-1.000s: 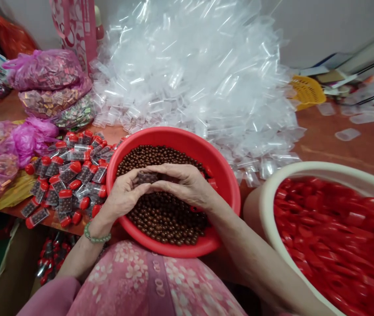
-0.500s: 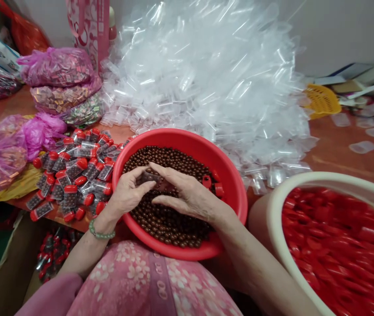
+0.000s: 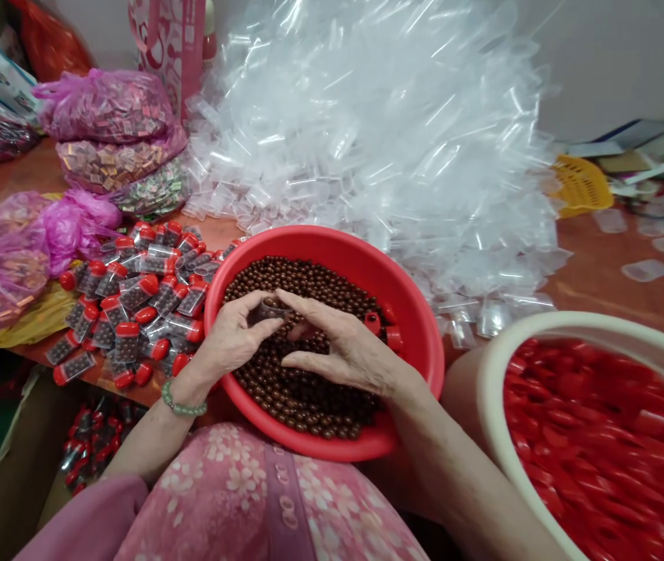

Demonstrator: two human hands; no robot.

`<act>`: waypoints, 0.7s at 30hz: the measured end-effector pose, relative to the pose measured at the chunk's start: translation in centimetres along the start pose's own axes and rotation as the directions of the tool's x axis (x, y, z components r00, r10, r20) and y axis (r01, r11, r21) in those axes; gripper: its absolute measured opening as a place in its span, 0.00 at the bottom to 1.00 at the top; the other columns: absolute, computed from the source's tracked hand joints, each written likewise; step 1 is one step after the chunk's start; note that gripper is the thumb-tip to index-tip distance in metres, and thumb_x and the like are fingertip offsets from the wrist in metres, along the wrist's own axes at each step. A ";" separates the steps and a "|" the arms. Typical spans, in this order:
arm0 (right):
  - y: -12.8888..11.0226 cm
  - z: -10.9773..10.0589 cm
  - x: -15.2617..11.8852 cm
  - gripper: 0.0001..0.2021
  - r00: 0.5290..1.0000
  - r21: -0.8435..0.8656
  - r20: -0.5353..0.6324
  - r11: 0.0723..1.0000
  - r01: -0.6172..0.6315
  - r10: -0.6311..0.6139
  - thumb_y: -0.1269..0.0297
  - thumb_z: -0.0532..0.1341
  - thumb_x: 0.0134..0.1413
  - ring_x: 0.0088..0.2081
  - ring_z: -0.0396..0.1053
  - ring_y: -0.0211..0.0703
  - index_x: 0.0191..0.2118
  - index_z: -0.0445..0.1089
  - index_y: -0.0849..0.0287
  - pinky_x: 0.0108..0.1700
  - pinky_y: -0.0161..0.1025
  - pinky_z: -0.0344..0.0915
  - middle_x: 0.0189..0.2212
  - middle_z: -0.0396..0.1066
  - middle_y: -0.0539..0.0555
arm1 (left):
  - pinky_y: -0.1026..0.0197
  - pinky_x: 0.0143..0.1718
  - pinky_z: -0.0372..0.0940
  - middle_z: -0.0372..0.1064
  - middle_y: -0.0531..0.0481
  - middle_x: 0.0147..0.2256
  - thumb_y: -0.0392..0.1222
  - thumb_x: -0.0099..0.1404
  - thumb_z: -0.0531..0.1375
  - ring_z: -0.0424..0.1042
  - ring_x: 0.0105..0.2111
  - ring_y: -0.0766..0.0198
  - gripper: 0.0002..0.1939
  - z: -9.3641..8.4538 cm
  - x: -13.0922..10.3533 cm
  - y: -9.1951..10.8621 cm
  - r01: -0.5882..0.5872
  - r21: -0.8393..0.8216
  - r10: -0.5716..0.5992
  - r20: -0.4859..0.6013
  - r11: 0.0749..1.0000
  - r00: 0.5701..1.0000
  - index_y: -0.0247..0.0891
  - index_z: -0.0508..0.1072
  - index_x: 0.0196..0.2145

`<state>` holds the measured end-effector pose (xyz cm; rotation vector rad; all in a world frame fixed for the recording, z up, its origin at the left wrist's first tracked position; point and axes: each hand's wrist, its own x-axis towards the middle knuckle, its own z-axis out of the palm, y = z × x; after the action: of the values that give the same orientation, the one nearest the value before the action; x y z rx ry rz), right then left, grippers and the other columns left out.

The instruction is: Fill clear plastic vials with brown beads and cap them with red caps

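Note:
My left hand (image 3: 238, 333) pinches a small clear plastic container (image 3: 266, 311) above a red basin (image 3: 429, 351). Dark brown round balls (image 3: 297, 405) fill much of the basin, and some show at the container's mouth. Over the same balls, my right hand (image 3: 344, 347) is held with thumb and fingers apart, its fingertips at the container's open end. Whether those fingertips touch it I cannot tell. A few red caps (image 3: 393, 337) lie inside the basin by its right wall.
Filled containers with red caps (image 3: 127, 343) are heaped left of the basin. Behind it rises a large pile of clear empty containers (image 3: 367, 132). A cream tub (image 3: 492, 374) of red parts (image 3: 601, 436) stands right. Pink bags (image 3: 110, 109) and a yellow basket (image 3: 582, 185) sit farther back.
The container in my left hand has tipped so its open end shows. My right hand has shifted slightly right, its thumb farther from my left hand. The view has moved a little.

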<state>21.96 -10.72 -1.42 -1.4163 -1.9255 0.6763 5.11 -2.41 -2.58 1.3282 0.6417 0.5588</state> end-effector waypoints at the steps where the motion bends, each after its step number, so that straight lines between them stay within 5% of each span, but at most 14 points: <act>1: 0.0 0.1 0.1 0.39 1.000 0.003 0.011 1.000 0.007 -0.007 0.53 0.64 0.57 0.44 0.75 0.46 0.70 0.49 0.50 0.51 0.47 0.73 0.57 0.69 0.60 | 0.60 0.45 0.66 0.74 0.49 0.37 0.35 0.58 0.62 0.72 0.38 0.62 0.12 0.0 0.0 -0.1 0.023 0.005 -0.023 0.021 1.000 1.000 0.32 0.75 0.42; 4: 0.1 0.5 0.4 0.42 0.998 0.009 0.048 0.999 0.042 -0.042 0.53 0.65 0.55 0.58 0.67 0.53 0.70 0.47 0.51 0.58 0.51 0.67 0.61 0.65 0.60 | 0.60 0.44 0.67 0.75 0.48 0.36 0.35 0.58 0.62 0.72 0.38 0.62 0.12 0.1 0.0 -0.3 0.046 -0.022 -0.046 0.032 0.999 0.998 0.32 0.75 0.41; 10: 0.4 0.5 0.3 0.39 0.999 0.040 0.031 0.999 -0.032 0.030 0.55 0.64 0.57 0.39 0.76 0.45 0.70 0.47 0.46 0.50 0.48 0.73 0.60 0.66 0.59 | 0.61 0.47 0.66 0.75 0.49 0.38 0.35 0.58 0.62 0.72 0.40 0.62 0.12 0.0 0.2 -0.2 -0.009 0.007 0.009 -0.048 1.000 0.999 0.33 0.75 0.41; 15: 0.2 0.5 0.9 0.41 0.997 0.036 0.082 0.999 0.004 -0.007 0.55 0.66 0.55 0.58 0.67 0.54 0.71 0.47 0.50 0.60 0.52 0.66 0.62 0.64 0.60 | 0.59 0.43 0.68 0.76 0.48 0.35 0.36 0.57 0.62 0.73 0.36 0.62 0.12 0.1 0.2 -0.3 0.051 -0.023 -0.052 -0.036 0.998 0.998 0.32 0.76 0.40; 21: 0.7 -0.6 -0.6 0.39 0.988 0.254 0.008 0.955 -0.153 0.156 0.55 0.64 0.57 0.36 0.75 0.40 0.70 0.46 0.44 0.41 0.43 0.75 0.59 0.67 0.59 | 0.59 0.51 0.64 0.76 0.48 0.41 0.37 0.58 0.64 0.72 0.43 0.61 0.13 -0.2 0.2 0.4 -0.010 -0.057 0.006 -0.063 0.998 0.998 0.35 0.76 0.42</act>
<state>22.93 -11.08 -1.64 -1.4115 -1.6611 0.9501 5.11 -2.08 -2.19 1.2644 0.6671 0.6229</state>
